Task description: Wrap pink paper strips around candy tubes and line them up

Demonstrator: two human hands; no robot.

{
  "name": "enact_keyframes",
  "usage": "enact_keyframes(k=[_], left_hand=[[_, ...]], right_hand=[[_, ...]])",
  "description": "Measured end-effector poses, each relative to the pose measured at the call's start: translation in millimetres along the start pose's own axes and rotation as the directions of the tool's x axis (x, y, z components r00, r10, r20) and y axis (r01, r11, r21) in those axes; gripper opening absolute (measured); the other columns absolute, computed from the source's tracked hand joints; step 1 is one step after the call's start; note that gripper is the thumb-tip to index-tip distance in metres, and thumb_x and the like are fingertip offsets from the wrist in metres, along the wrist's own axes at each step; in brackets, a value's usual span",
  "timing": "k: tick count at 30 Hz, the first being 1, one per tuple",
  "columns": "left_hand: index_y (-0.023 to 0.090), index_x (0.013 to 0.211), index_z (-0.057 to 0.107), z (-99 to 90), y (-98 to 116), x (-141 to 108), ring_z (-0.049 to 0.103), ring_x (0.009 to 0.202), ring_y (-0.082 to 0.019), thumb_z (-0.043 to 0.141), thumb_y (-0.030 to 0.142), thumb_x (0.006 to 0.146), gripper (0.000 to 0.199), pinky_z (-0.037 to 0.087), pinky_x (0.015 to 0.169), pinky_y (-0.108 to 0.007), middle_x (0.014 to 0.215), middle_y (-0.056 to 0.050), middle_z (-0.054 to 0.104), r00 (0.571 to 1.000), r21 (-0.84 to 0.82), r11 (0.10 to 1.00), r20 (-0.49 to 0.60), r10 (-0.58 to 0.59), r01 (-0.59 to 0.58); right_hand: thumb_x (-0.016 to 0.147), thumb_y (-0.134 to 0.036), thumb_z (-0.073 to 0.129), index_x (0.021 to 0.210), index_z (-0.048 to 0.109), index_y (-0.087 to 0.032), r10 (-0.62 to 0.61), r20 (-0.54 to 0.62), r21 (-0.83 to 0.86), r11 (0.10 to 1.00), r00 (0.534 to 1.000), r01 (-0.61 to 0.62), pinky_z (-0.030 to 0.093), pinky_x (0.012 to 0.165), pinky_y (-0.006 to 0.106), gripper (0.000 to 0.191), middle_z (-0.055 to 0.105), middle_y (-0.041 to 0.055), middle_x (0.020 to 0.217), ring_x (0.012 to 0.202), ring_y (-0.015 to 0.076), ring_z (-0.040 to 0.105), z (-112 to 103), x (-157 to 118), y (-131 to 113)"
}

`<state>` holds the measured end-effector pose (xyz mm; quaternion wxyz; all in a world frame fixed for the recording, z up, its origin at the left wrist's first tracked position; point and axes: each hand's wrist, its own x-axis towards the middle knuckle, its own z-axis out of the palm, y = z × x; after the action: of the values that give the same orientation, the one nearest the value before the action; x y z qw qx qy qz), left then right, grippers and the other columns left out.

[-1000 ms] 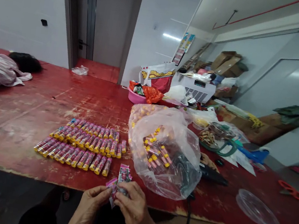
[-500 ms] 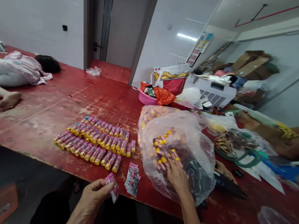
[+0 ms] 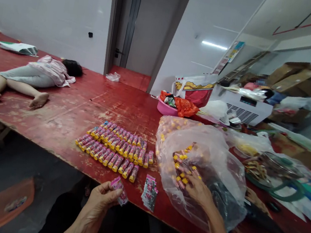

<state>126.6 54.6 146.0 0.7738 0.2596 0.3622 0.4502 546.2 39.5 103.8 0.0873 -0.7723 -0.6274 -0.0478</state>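
Note:
My left hand [image 3: 101, 204] pinches a small pink-and-clear printed plastic wrapper [image 3: 120, 190] between thumb and fingers, just off the table's front edge. My right hand [image 3: 199, 191] reaches into a large clear plastic bag [image 3: 215, 148], its fingers stretched out against the loose yellow-capped small tubes [image 3: 184, 167] inside; the fingertips are partly lost among them. Left of the bag lie rows of pink tubes with yellow ends [image 3: 112, 147], set side by side. Between my hands a small pile of flat pink-and-clear wrappers [image 3: 149, 193] rests near the edge.
The worn red table [image 3: 64, 122] stretches left, where a person [image 3: 39, 74] lies on it. Behind the bag stand a pink basin [image 3: 166, 107] and a printed carrier bag [image 3: 196, 88]. A green-handled lidded pan [image 3: 274, 169] sits to the right. An orange stool [image 3: 8, 203] is below at left.
The view has swung left, so everything sits further right in the picture. My left hand keeps its pinch on the wrapper, and my right hand stays among the tubes in the bag.

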Motion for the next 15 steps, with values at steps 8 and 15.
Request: enact_keyframes(k=[8, 15], left_hand=[[0.013, 0.080, 0.074, -1.8, 8, -6, 0.068, 0.067, -0.015, 0.096, 0.030, 0.049, 0.042, 0.055, 0.065, -0.022, 0.076, -0.007, 0.076, 0.999, -0.049, 0.998, -0.040, 0.026, -0.028], [0.012, 0.079, 0.074, -11.9, 18, -8, 0.068, 0.071, -0.016, 0.096, 0.027, 0.052, 0.038, 0.057, 0.069, -0.024, 0.079, -0.006, 0.075, 1.000, -0.080, 0.997, -0.022, 0.014, -0.016]], right_hand=[[0.075, -0.018, 0.047, 0.101, 0.073, -0.020, -0.015, 0.022, -0.027, 1.000, 1.000, 0.016, 0.050, 0.095, 0.038, 0.037, 0.068, 0.0081, 0.115, 0.115, 0.0266, 0.060, 0, -3, 7], [0.074, -0.016, 0.047, 0.107, 0.072, -0.017, -0.008, -0.038, -0.074, 0.997, 0.999, 0.005, 0.056, 0.078, 0.042, 0.042, 0.069, 0.0139, 0.108, 0.103, 0.0322, 0.065, 9, -15, 5]])
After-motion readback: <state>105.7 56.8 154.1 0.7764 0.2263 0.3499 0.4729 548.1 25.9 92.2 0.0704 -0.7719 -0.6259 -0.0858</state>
